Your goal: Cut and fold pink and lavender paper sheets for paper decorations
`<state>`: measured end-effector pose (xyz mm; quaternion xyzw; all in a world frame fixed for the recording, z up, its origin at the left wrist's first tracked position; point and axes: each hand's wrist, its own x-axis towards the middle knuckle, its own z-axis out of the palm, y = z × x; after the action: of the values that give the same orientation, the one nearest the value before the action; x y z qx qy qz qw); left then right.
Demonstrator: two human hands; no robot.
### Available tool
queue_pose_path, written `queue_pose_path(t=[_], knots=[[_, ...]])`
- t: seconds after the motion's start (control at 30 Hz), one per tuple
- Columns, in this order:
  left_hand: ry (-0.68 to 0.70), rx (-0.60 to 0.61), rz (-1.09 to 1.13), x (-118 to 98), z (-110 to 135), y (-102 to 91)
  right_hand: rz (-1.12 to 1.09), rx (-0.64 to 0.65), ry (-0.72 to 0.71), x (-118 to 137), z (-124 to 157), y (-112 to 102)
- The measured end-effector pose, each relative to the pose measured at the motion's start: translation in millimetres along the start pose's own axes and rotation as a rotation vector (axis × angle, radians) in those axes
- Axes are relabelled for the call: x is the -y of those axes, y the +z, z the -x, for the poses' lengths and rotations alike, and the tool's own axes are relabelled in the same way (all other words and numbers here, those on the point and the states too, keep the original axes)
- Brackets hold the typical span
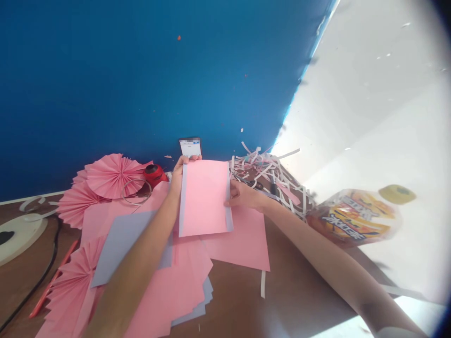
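A pink sheet of paper point(206, 197) with lilac strips along both long sides is held up over the desk. My left hand point(181, 170) grips its upper left corner, fingers closed around the edge. At the right edge, my right hand point(241, 194) pinches the sheet between thumb and fingers. Below it lie another pink sheet point(252, 239), a lilac-grey sheet point(121, 237) and a fanned pile of pink paper point(176, 291). Pleated pink paper rosettes point(116, 176) stand to the left, and one more pleated fan point(77, 272) lies nearer me.
A phone point(190, 147) leans against the blue wall. Shredded paper strips point(260, 164) heap at the back right, beside a bottle with a yellow cap point(355, 216). A red round object point(155, 174), a red stick point(52, 281) and a white round base with a black cable point(23, 237) are at left.
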<state>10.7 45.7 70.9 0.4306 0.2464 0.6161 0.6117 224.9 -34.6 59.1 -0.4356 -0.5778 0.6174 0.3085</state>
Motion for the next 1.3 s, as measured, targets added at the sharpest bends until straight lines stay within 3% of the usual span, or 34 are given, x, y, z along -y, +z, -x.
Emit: queue_pose_path(t=[0.1,0.17,0.23,0.27,0.33,0.43,0.53,0.63,0.77,0.9,1.1,1.3], knots=[[0.008,-0.077,-0.052,-11.7,-10.2,-14.4,0.084,-0.031,-0.004,-1.7,-0.9,-7.3],[0.110,-0.131,-0.112,-25.9,-13.4,-21.0,0.118,-0.011,-0.006,-2.2,-0.9,-10.6],[0.226,-0.144,-0.296,-41.2,-9.9,-17.8,0.160,0.022,-0.010,-1.0,0.2,-11.3],[0.242,-0.090,-0.433,-47.4,-5.7,-11.9,0.192,0.036,-0.011,0.2,1.0,-10.8],[0.197,0.167,-0.681,-53.6,6.2,6.3,0.259,0.066,-0.008,2.8,2.6,-8.7],[0.121,0.700,-0.973,-44.8,22.5,32.3,0.305,0.129,-0.025,4.7,3.2,-6.6],[0.050,0.928,-1.130,-26.6,27.7,37.1,0.299,0.134,-0.084,4.8,2.7,-7.0],[0.029,0.937,-1.241,-16.9,24.7,25.7,0.340,0.104,-0.092,7.1,3.9,-6.9],[-0.052,0.942,-1.238,-19.6,21.8,16.5,0.396,0.057,-0.089,11.0,5.3,-2.4],[-0.194,0.929,-1.173,-19.9,23.7,18.5,0.281,-0.053,-0.154,9.8,1.6,1.3],[-0.206,0.938,-1.216,-14.2,22.5,15.7,0.349,-0.298,-0.082,3.9,-3.2,-7.2],[-0.140,0.879,-1.230,-14.3,20.4,14.1,0.344,-0.083,-0.125,-1.4,-3.9,-13.5]])
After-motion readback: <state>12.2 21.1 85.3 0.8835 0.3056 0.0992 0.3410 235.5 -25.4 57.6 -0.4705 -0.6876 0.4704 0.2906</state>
